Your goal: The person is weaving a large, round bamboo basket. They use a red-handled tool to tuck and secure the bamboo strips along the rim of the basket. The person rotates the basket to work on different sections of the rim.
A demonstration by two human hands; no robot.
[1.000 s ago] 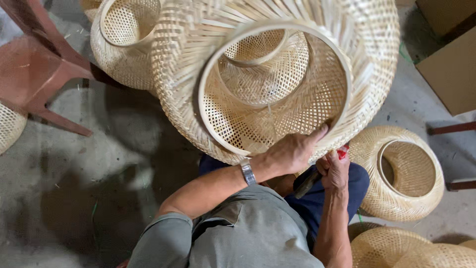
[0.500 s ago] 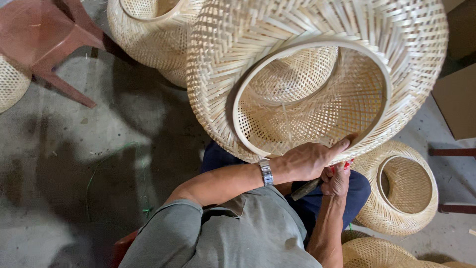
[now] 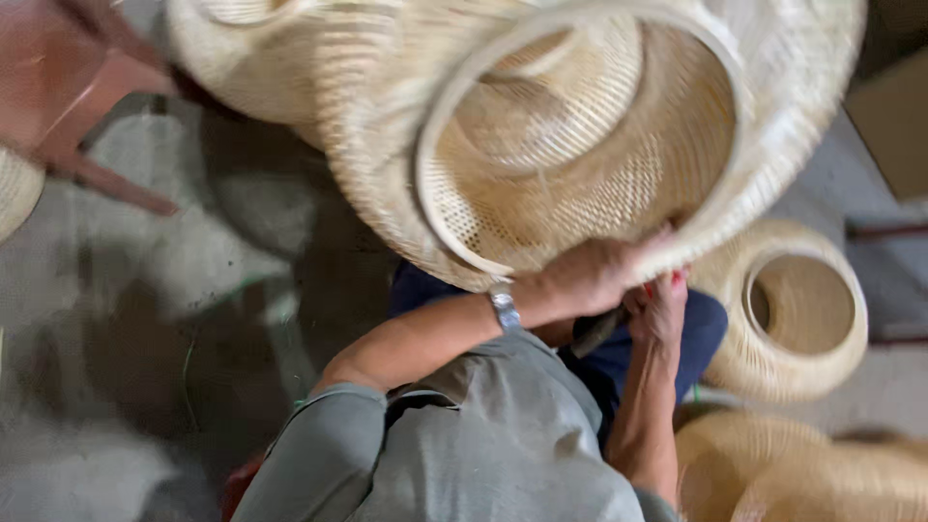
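The woven bamboo shade rests tilted over the person's lap, above the concrete floor. The left hand clenches on its lower ring; the right hand grips a dark-handled tool just beneath. Keeping the ring pinned steady while the tool works close to the rim looks wisest. Another finished shade stands near.

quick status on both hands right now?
Left hand: closed on the rim of the large woven basket.
Right hand: closed on a dark-handled tool, under the basket edge.
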